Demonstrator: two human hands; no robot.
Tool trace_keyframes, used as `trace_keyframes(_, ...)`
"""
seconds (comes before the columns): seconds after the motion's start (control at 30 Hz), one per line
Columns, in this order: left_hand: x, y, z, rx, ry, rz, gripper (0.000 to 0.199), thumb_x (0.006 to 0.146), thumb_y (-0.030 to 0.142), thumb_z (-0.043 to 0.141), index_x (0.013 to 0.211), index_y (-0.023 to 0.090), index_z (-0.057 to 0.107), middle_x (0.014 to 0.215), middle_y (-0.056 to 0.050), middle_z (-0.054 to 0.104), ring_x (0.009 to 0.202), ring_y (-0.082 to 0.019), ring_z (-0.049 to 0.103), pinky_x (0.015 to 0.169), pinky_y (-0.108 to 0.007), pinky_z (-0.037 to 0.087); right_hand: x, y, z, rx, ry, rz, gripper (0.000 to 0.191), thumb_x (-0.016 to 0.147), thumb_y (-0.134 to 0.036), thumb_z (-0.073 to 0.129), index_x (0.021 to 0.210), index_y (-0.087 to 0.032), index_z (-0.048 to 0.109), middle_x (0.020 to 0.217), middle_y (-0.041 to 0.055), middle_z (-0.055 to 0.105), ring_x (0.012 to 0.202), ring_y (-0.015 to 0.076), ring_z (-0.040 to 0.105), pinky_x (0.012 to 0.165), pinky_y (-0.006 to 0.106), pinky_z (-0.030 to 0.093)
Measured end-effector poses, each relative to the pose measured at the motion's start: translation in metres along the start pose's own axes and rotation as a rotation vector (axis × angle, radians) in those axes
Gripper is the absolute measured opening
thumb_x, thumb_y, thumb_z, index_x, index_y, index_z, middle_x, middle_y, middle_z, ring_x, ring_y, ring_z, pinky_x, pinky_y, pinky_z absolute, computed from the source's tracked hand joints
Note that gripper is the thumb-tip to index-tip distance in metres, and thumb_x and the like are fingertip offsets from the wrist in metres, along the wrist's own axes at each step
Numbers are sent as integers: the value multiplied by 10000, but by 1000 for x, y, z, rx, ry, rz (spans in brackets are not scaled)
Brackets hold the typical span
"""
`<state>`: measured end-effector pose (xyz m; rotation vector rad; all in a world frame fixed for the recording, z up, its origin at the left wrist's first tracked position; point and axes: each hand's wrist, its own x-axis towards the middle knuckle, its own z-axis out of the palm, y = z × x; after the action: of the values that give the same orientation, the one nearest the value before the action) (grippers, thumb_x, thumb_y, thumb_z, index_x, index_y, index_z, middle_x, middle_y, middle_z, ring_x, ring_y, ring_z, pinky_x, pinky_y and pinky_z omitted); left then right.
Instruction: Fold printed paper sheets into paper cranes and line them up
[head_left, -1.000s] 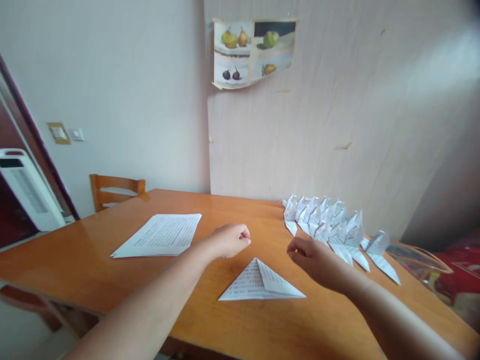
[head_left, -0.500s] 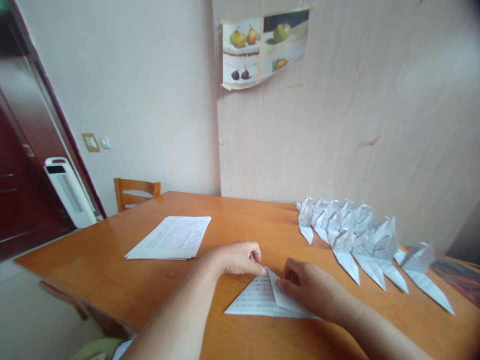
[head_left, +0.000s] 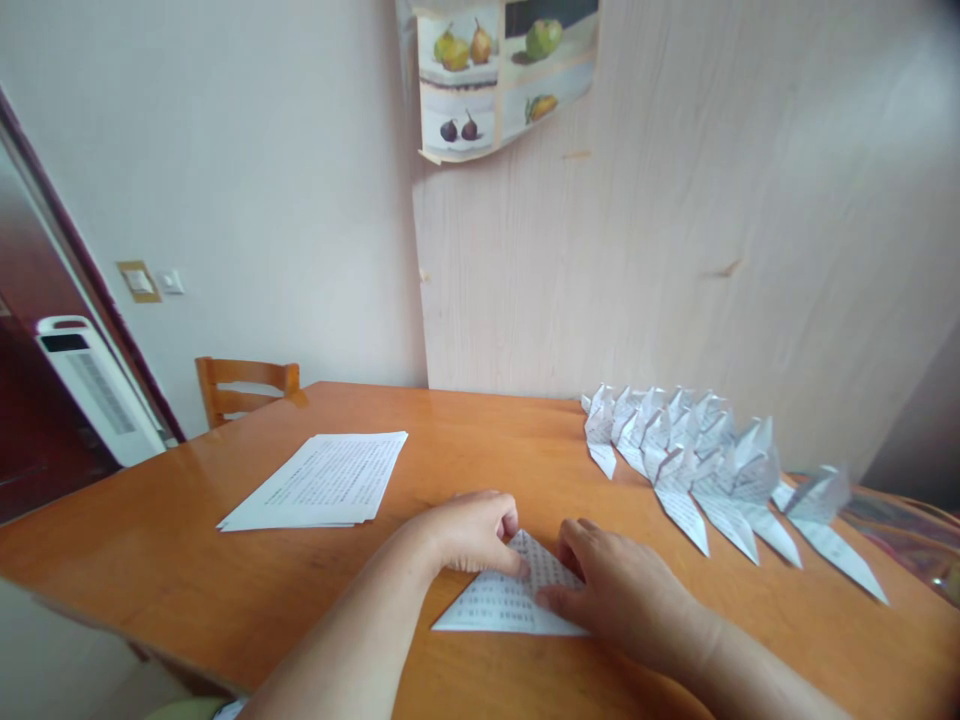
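A printed sheet folded into a triangle (head_left: 501, 606) lies on the table in front of me, its point facing away. At its upper left edge, my left hand (head_left: 480, 532) has curled fingers, with the thumb on the paper near the peak. My right hand (head_left: 619, 590) rests on the right side of the triangle, fingers bent and thumb pressing the paper's face. The right corner of the triangle is hidden under that hand.
A stack of printed sheets (head_left: 322, 482) lies at the left of the wooden table (head_left: 465, 440). Several folded paper figures (head_left: 739, 465) stand in rows at the right. Behind are a chair (head_left: 247, 375) and a wall with fruit pictures (head_left: 457, 80).
The flap that stood folded over the right side of the triangle no longer shows. My left thumb has moved down onto the paper. The view has turned slightly to the right.
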<state>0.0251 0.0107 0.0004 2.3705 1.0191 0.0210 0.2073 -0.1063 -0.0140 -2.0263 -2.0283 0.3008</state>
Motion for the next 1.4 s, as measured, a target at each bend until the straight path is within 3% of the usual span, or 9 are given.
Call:
trace_keyframes(0.27, 9, -9, 15, -168, 136, -40, 237, 678, 331, 678, 884, 233, 616, 820, 5, 644, 704, -170, 557, 546, -250, 302, 0, -5, -2, 32, -7, 28, 251, 752, -413, 688, 870, -202, 619, 891, 59, 674, 727, 206, 590, 597, 291, 301)
trace_keyframes(0.67, 20, -11, 24, -275, 133, -17, 142, 717, 254, 561, 836, 206, 621, 773, -2, 609, 691, -160, 525, 525, -249, 299, 0, -7, -6, 22, -13, 29, 287, 733, -428, 728, 874, -201, 623, 902, 55, 678, 749, 208, 601, 600, 292, 301)
trace_keyframes(0.97, 16, -10, 17, -401, 109, -3, 185, 752, 245, 561, 930, 195, 574, 794, 14, 575, 686, -136, 504, 572, -248, 351, 1, -5, -4, 65, 8, 27, 297, 716, -413, 746, 875, -200, 613, 899, 52, 671, 752, 200, 582, 620, 290, 320)
trace_keyframes(1.07, 11, -5, 10, -501, 107, 32, 215, 771, 253, 588, 972, 188, 554, 794, 20, 554, 688, -126, 488, 593, -246, 362, 3, -2, -3, 182, 25, 20, 300, 717, -396, 748, 908, -201, 624, 891, 43, 666, 756, 190, 572, 628, 282, 334)
trace_keyframes(1.17, 4, 4, 4, -651, 106, 113, 212, 767, 226, 621, 954, 182, 531, 780, 33, 522, 698, -114, 473, 630, -244, 369, 6, 2, 2, 426, 5, 3, 252, 822, -431, 662, 916, -199, 626, 820, 17, 637, 688, 154, 535, 584, 264, 333)
trace_keyframes(1.27, -3, 13, 0, -747, 92, 157, 216, 758, 200, 635, 943, 172, 525, 820, 23, 527, 729, -110, 486, 657, -242, 374, 9, 2, 7, 673, -51, 2, 295, 904, -463, 562, 795, -189, 573, 685, -26, 514, 584, 112, 420, 512, 246, 288)
trace_keyframes(1.4, -7, 18, -1, -786, 86, 148, 242, 760, 199, 635, 985, 161, 553, 836, 10, 555, 734, -112, 502, 665, -246, 378, 12, 1, 10, 854, -71, 25, 352, 891, -494, 584, 721, -196, 507, 638, -53, 411, 552, 93, 340, 487, 236, 251)
